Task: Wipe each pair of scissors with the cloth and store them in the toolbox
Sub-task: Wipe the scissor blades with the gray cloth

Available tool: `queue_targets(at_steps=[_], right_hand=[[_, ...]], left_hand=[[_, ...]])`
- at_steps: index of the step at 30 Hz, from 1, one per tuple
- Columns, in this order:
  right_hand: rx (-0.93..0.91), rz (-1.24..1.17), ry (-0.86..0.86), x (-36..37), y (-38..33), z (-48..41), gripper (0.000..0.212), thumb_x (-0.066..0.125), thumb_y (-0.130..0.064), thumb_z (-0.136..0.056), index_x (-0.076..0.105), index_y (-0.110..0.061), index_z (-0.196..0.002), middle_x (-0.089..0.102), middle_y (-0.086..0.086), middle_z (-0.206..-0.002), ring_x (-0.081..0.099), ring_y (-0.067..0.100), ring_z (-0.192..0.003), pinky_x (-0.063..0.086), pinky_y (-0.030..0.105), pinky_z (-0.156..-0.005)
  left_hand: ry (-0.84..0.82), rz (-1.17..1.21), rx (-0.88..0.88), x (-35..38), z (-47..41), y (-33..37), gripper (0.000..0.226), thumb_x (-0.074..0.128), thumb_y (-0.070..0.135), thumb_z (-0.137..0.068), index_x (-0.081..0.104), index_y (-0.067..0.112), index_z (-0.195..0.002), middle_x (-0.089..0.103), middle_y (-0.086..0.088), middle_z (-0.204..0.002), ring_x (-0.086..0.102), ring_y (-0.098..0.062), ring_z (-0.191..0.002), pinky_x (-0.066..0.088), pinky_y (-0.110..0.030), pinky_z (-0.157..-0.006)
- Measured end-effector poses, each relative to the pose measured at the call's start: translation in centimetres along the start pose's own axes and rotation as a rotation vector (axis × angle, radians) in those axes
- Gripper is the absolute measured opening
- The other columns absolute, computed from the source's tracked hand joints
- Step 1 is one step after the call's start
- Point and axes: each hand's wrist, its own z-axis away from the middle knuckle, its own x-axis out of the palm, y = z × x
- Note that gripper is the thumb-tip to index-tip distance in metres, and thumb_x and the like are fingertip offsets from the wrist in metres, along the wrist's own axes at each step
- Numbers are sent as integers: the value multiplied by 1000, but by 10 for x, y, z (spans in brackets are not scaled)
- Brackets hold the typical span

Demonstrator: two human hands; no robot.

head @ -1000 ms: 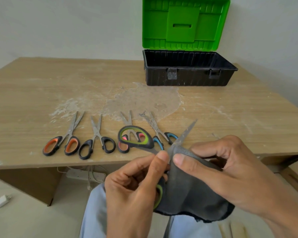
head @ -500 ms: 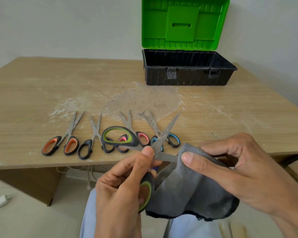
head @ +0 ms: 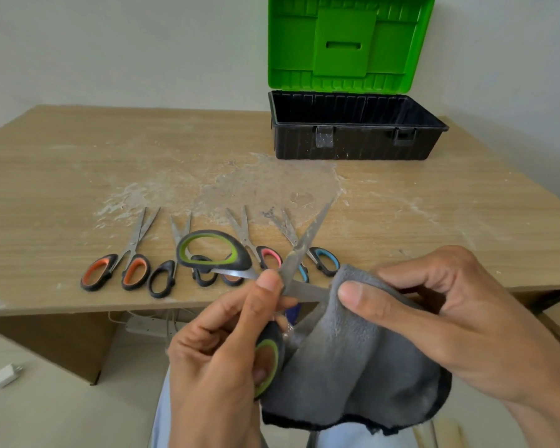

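Note:
My left hand (head: 220, 357) grips the green-handled scissors (head: 214, 250) near the pivot, blades spread wide apart. One blade points up and right over the table edge; the other lies sideways into the grey cloth (head: 353, 360). My right hand (head: 434, 321) pinches that cloth around the sideways blade. Several more scissors lie in a row near the table's front edge: orange-handled (head: 115, 270), black-handled (head: 164, 276), pink-handled (head: 265, 257) and blue-handled (head: 324, 258). The black toolbox (head: 356, 143) stands at the back with its green lid (head: 349, 43) raised.
The wooden table (head: 434, 215) carries a patch of dried white residue (head: 240, 185) in front of the toolbox. A power strip (head: 146, 324) and cables hang under the table, and a white charger (head: 4, 376) lies on the floor at left.
The scissors have opened wider and their upper handle has swung left. The cloth has slid from the blades' crossing out along the sideways blade.

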Motion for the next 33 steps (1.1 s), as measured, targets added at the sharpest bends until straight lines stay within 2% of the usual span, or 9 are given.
queue_targets(at_steps=[2,5,11,15,18,23,26,28,33], right_hand=[[40,-49,-3,1,2,1,73,69,-61,-89,67,10,-71,50,32,-62,44,45,-54,38,53,-53],[49,-59,20,1,4,3,81,69,-64,-88,68,16,-81,55,40,-72,51,53,-62,40,60,-58],[32,1,59,1,6,0,76,67,-66,-87,72,9,-78,61,33,-70,58,48,-62,45,53,-57],[-75,54,88,16,-1,-8,58,67,-55,-92,59,-9,-57,42,3,-52,40,19,-49,32,24,-50],[-116,87,116,17,-1,-12,56,71,-44,-93,44,-18,-52,31,-7,-53,30,3,-51,26,17,-50],[-88,40,68,2,0,-10,49,69,-50,-91,55,-25,-50,37,-9,-50,35,6,-48,30,13,-51],[-70,46,70,-4,4,-6,53,68,-56,-88,67,-12,-58,46,6,-50,42,24,-48,33,18,-52],[-78,58,86,-8,6,-4,59,68,-58,-87,68,-4,-62,48,15,-54,45,29,-49,35,20,-51],[-83,22,111,-8,8,-3,61,69,-56,-87,66,-1,-61,45,14,-52,41,25,-47,33,19,-51]], left_hand=[[-7,-3,-2,0,0,1,28,77,36,-49,79,11,-63,64,-6,-53,36,-16,-53,29,-18,-49],[-9,1,2,1,1,2,29,77,36,-48,79,11,-63,63,-7,-53,36,-16,-53,28,-18,-49],[1,-22,47,1,-3,1,18,76,34,-54,80,18,-62,72,-6,-61,45,-17,-56,37,-20,-54],[-37,-94,110,5,-2,-6,18,76,33,-56,80,16,-62,73,-8,-63,60,-16,-61,50,-24,-58],[-32,-83,127,6,-2,-3,16,76,30,-59,79,15,-62,71,-8,-60,59,-9,-51,48,-15,-48],[-36,-23,60,3,-4,0,26,77,35,-53,80,12,-66,67,-6,-55,43,-12,-47,34,-18,-45],[-76,-51,64,5,-5,-1,27,76,35,-53,80,12,-66,62,-9,-54,32,-9,-40,24,-14,-36],[-104,-80,68,6,-5,-2,25,76,35,-53,80,14,-64,60,-10,-55,31,-9,-40,23,-14,-35],[-80,-77,95,9,-3,-2,21,78,32,-50,79,15,-62,58,-9,-53,33,-8,-38,26,-15,-34]])
